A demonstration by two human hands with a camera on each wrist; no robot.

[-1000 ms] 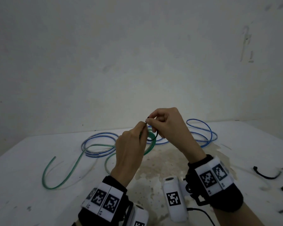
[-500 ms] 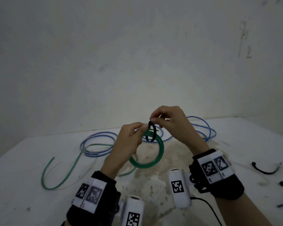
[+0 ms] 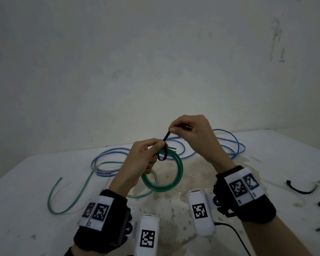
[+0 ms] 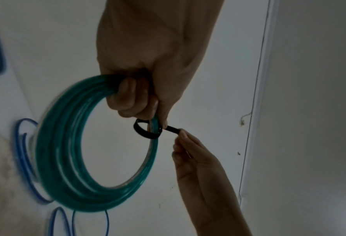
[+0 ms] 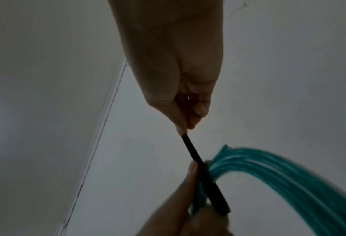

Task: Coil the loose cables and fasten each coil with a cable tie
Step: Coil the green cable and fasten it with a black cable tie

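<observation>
Wristbands with black-and-white markers sit nearest the head camera, and past them both hands are raised over the stained white table point(image 3: 174, 209). The left hand point(image 3: 140, 159) has its fingers point(image 4: 127, 95) curled round the top of the green coil point(image 3: 166, 182), which hangs in the air as an upright ring. A black cable tie point(image 3: 163, 148) loops loosely round the coil's strands beside the left thumb; its free tail runs up and to the right, pinched at its end between the thumb and forefinger of the right hand point(image 3: 194, 133). The tie's head is hidden behind the left hand's fingers. A loose green tail point(image 3: 67, 204) trails left on the table. Farther back lies the uncoiled blue cable point(image 3: 227, 143), partly hidden by the hands. More black ties point(image 3: 301, 189) lie at the right edge, some cut off.
</observation>
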